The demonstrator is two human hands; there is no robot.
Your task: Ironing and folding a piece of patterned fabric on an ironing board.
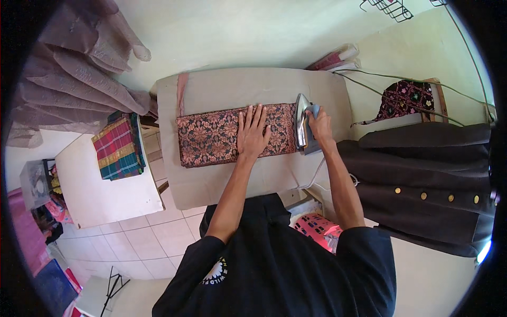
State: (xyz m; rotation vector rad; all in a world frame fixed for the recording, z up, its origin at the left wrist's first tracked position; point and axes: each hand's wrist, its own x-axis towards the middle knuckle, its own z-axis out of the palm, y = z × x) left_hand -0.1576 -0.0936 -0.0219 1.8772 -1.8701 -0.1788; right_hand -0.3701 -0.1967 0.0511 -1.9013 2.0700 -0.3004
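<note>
A folded dark cloth with a copper-pink floral pattern (210,138) lies lengthwise on a beige-covered ironing board (245,87). My left hand (252,132) rests flat on its middle, palm down with the fingers spread. In my right hand (320,125) is the handle of an electric iron (302,123) with a shiny metal body. The iron sits at the cloth's right end, its tip pointing away from me. A pale cord (315,178) trails from the iron towards the board's near edge.
Left of the board, a white tabletop (107,198) bears a folded plaid cloth (119,148). A mauve curtain (79,71) hangs at the far left. On the right hang a dark garment with gold buttons (420,166) and cables (396,77). A pink basket (315,228) stands below.
</note>
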